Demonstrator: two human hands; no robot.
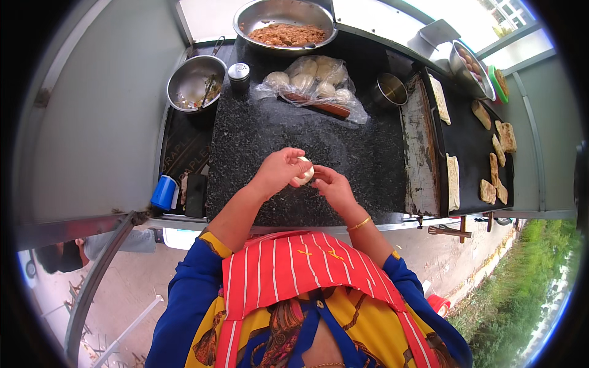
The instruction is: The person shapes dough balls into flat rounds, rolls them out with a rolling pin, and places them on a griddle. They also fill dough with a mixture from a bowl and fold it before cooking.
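A small pale ball of dough (pixel 305 174) is held just above the dark speckled worktop (pixel 362 153). My left hand (pixel 281 173) is closed round it from the left, thumb and fingers partly covering it. On the dough's right edge, the bent fingertips of my right hand (pixel 335 189) pinch inward; their undersides are hidden. Beyond my hands, several dough balls (pixel 302 82) sit in a clear plastic bag, with a brown rolling pin (pixel 316 105) lying across its near side.
At the back stands a steel bowl of reddish filling (pixel 287 35). Another steel bowl (pixel 195 84) and a shaker (pixel 238 72) are at left, a steel cup (pixel 391 90) at right. Flatbreads (pixel 453 183) lie on the black griddle (pixel 471 165). A blue cup (pixel 164 192) stands lower left.
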